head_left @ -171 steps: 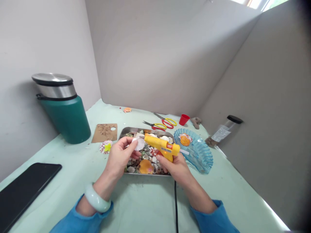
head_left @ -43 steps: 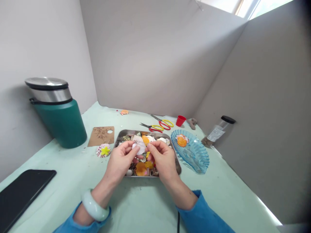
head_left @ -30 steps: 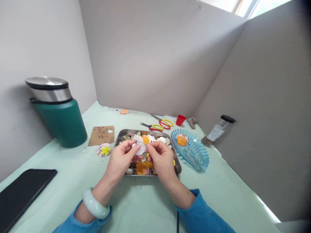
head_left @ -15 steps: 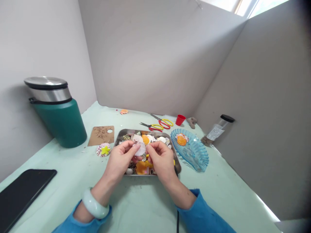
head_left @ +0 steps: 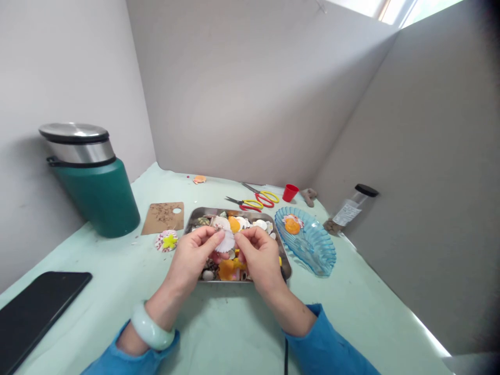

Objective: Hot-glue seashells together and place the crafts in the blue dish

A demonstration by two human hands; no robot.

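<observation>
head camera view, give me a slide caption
The left hand holds a white shell, the right hand at its edge, above a metal tray of shells.

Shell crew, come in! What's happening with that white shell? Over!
Left grip: pinching white shell. Right grip: at its right edge, pinch unclear. Metal tray: beneath, partly hidden. Nothing seen blocking the shell.

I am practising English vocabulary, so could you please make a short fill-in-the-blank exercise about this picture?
1. The left hand pinches a white ____ over the metal tray.
2. Beyond the tray lie ____ pairs of scissors.
3. The small cup is ____ in colour.
4. In the picture, the black phone lies to the ____ of the tray.
Missing words: shell; two; red; left.
</observation>
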